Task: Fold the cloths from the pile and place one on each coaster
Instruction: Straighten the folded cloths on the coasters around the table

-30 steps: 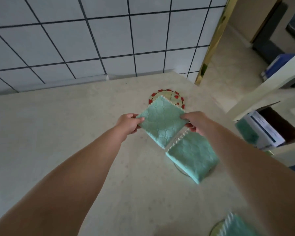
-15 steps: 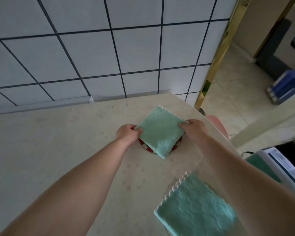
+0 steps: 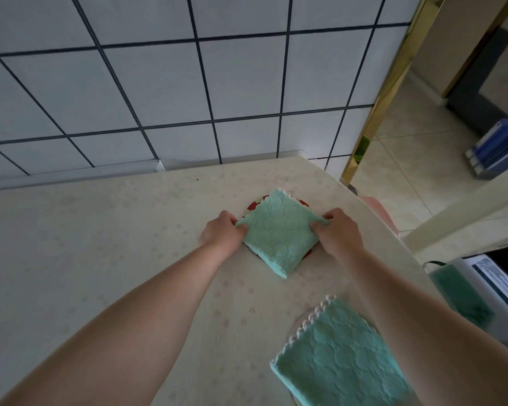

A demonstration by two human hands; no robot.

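While both hands' fingers still pinch its corners, the folded cloth now lies lower on the coaster.

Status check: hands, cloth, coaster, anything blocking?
Left hand and right hand pinch opposite corners of the folded cloth. Cloth over the red coaster. Second folded cloth nearer, apart. Nothing blocking.

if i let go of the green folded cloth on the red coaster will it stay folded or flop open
The folded cloth looks soft and fluffy, so probably floppy and light. Lying flat across the red coaster, its layers likely stay put. Lifted by one corner, it would probably droop open.
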